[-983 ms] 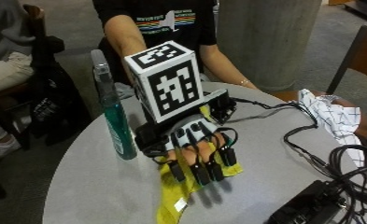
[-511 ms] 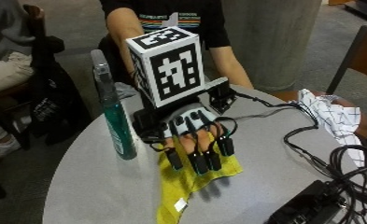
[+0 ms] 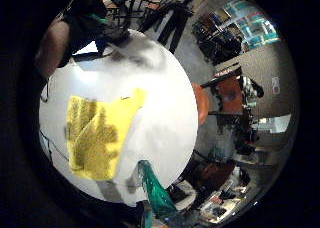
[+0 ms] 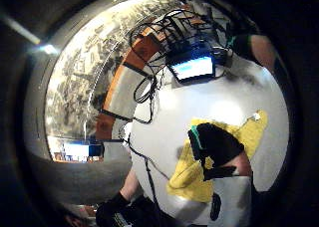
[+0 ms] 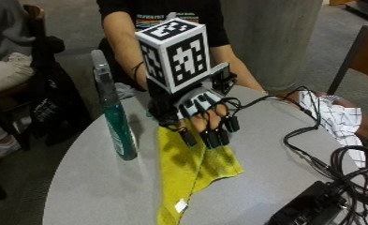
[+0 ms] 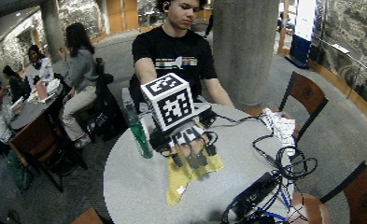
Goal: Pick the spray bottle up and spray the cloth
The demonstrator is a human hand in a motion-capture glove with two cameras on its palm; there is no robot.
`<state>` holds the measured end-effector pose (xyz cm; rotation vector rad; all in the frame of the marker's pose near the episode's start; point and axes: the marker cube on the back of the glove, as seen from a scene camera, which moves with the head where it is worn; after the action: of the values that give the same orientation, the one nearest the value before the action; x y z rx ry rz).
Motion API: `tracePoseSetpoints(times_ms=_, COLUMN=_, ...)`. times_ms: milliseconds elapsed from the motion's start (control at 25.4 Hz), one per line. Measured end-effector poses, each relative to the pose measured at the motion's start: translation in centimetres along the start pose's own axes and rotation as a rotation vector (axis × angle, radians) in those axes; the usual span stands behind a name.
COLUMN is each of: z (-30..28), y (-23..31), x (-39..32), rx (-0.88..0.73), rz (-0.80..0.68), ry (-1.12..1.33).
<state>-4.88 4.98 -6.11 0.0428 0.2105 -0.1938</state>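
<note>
Gloved right hand [image 5: 202, 117], raised above the desk [image 5: 96, 187] with its fingers [image 5: 209, 137] extended and slightly spread, pointing down toward the cloth; it holds nothing. The thumb-side palm view shows a gloved fingertip [image 4: 214, 146] in front of the cloth [image 4: 199, 172], with no object between palm and desk. The bare left hand reaches to the checked fabric [image 5: 333, 117] at the far right rim of the desk.

Yellow cloth [image 5: 193, 168], lying flat and partly folded on the round grey desk directly beneath the right hand, one end reaching toward the near rim; a small white tag [image 5: 181, 205] shows near that end. In the little-finger-side palm view the cloth [image 3: 97, 138] lies spread on the pale desk surface [image 3: 165, 118].

Spray bottle [image 5: 114, 112], standing upright on the desk just beside the cloth, on the person's right, apart from the hand. It has a green translucent body and a clear cap, and its green base [image 3: 155, 193] appears at the desk's edge in the little-finger-side palm view.

Black cables [image 5: 320, 154] trail across the desk on the person's left, running to a dark device [image 5: 308, 211] near the rim.
</note>
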Motion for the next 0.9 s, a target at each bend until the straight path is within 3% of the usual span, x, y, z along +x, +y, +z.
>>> tracePoseSetpoints(times_ms=393, z=-0.5, y=8.7, x=-4.6, rx=-0.052, rz=-0.111, ry=-0.062)
tracePoseSetpoints(times_ms=904, z=4.1, y=23.0, x=-4.6, rx=-0.024, rz=-0.163, ry=-0.211)
